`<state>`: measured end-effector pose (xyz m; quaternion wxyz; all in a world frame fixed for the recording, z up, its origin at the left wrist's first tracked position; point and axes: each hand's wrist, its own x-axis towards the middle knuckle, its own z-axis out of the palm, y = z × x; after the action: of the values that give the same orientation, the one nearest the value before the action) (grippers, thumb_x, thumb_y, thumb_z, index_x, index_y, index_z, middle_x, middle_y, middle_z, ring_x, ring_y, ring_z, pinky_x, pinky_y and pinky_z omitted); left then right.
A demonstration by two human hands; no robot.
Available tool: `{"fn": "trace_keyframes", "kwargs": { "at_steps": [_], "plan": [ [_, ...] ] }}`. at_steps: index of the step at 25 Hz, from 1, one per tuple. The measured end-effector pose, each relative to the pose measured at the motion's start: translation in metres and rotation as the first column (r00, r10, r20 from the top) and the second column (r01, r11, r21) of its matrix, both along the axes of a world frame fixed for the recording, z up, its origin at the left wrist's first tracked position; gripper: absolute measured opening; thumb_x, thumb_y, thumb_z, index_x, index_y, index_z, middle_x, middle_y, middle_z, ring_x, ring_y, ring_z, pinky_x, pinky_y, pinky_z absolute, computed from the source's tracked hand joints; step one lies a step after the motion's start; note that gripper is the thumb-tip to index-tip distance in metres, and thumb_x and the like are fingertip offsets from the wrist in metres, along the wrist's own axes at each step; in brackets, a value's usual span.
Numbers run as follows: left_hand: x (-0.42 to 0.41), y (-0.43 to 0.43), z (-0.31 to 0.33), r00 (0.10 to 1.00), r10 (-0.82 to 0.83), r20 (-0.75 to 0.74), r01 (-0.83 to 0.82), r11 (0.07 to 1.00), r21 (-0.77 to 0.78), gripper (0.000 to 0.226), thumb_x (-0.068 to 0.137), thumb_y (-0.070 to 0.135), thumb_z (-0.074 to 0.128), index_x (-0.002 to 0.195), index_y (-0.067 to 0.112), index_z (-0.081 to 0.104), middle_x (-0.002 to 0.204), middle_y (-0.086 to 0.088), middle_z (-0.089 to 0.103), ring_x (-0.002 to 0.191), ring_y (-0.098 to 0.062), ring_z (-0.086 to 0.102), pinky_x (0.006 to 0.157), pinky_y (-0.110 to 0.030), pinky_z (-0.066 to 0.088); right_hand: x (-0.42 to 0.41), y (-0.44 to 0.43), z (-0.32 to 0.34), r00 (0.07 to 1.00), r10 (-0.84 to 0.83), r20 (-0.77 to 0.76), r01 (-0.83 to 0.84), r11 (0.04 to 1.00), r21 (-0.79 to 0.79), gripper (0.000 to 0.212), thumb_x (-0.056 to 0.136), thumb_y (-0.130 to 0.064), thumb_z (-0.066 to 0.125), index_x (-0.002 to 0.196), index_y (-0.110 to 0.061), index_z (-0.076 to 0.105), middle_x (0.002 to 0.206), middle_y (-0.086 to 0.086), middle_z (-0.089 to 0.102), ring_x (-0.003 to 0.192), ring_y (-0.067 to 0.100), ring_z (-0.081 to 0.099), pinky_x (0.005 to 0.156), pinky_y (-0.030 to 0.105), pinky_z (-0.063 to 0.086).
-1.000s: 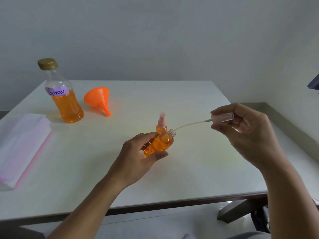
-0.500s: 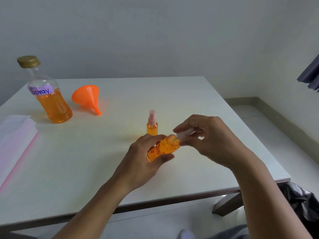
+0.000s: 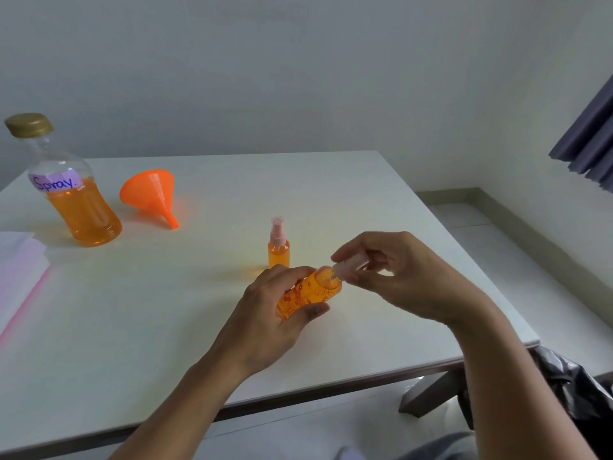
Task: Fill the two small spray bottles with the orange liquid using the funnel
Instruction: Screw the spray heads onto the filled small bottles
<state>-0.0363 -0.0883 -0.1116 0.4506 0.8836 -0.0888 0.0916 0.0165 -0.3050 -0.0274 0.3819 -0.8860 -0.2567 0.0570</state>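
Gripping bottle 1 (image 3: 308,293) in the left hand (image 3: 265,330), above the near middle of the table (image 3: 132,343). Holding it tilted, neck pointing up and to the right. Showing clear walls printed with small red flowers, with orange liquid filling nearly the whole body.

Wrapping the left fingers round the far side of the body and laying the thumb across the near side, closing tightly on bottle 1.

Pinching the pale pink pump (image 3: 351,264) between the thumb and fingertips of the right hand (image 3: 411,283), with the remaining fingers curling loosely below. Holding the pump at the neck of bottle 1, with the thin dip tube showing inside the neck. Whether the pump is fully seated: cannot tell.

Leaving bottle 2 (image 3: 278,252) standing upright on the table just behind the left fingers, with pink pump and clear cap fitted and orange liquid reaching the shoulder. Contact with the fingers: cannot tell.

Leaving the orange funnel (image 3: 149,194) lying on its side at the far left of the table, spout pointing toward the near right.

Leaving the big bottle (image 3: 79,210) standing upright just left of the funnel, apart from it, wearing a gold cap and a label reading "Spray.", holding orange liquid to about half height.

Leaving a white and pink sheet (image 3: 20,270) lying at the left table edge.
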Motion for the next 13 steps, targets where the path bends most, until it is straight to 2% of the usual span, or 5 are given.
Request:
{"fn": "trace_keyframes", "kwargs": {
  "at_steps": [1,4,8,11,13],
  "plan": [
    [0.0008,0.0001,-0.0005,1.0,0.001,0.005,-0.001,1.0,0.003,0.056,0.079,0.062,0.064,0.129,0.038,0.056,0.116,0.016,0.058,0.105,-0.007,0.057,0.082,-0.019,0.051,-0.0005,0.0038,-0.0028,0.999,-0.045,0.003,0.045,0.999,-0.02,0.024,0.088,-0.045,0.071,0.104,-0.027,0.076,0.089,-0.012,0.075,0.084,0.007,0.072,0.076,0.033,0.063],
    [0.0016,-0.0001,0.0004,1.0,-0.001,0.015,0.001,1.0,-0.005,0.056,0.079,0.064,0.061,0.129,0.039,0.056,0.115,0.016,0.058,0.106,-0.006,0.057,0.082,-0.02,0.052,0.0005,0.0052,-0.007,0.994,-0.105,0.015,0.106,0.99,-0.091,0.066,0.07,-0.08,0.058,0.105,-0.027,0.075,0.087,-0.012,0.074,0.078,0.01,0.07,0.067,0.028,0.06],
    [0.0023,-0.0015,0.0002,1.0,0.008,0.012,-0.009,1.0,0.011,0.057,0.079,0.065,0.061,0.129,0.038,0.055,0.118,0.016,0.057,0.106,-0.007,0.057,0.081,-0.017,0.049,0.0003,0.0022,-0.0078,1.0,-0.03,0.004,0.03,0.998,0.062,0.03,0.086,-0.038,0.076,0.115,-0.033,0.068,0.104,-0.017,0.073,0.093,0.005,0.072,0.081,0.029,0.063],
    [0.0019,0.0003,-0.0008,1.0,0.005,0.021,-0.005,0.999,0.037,0.057,0.08,0.065,0.061,0.13,0.04,0.053,0.119,0.017,0.055,0.107,-0.003,0.056,0.082,-0.017,0.049,-0.0001,0.0081,-0.0107,0.99,-0.142,0.025,0.142,0.99,-0.016,0.039,0.079,-0.064,0.067,0.093,-0.028,0.075,0.081,-0.01,0.074,0.073,0.01,0.071,0.064,0.029,0.06],
    [0.0013,0.0006,0.0003,1.0,-0.005,0.027,0.004,0.999,0.038,0.056,0.08,0.065,0.061,0.13,0.039,0.054,0.118,0.018,0.055,0.107,-0.004,0.056,0.084,-0.02,0.052,0.0003,0.0055,-0.0082,0.992,-0.126,0.007,0.127,0.991,-0.052,0.053,0.071,-0.072,0.065,0.106,-0.032,0.072,0.093,-0.015,0.072,0.079,0.006,0.07,0.066,0.024,0.058]
  ]
}}
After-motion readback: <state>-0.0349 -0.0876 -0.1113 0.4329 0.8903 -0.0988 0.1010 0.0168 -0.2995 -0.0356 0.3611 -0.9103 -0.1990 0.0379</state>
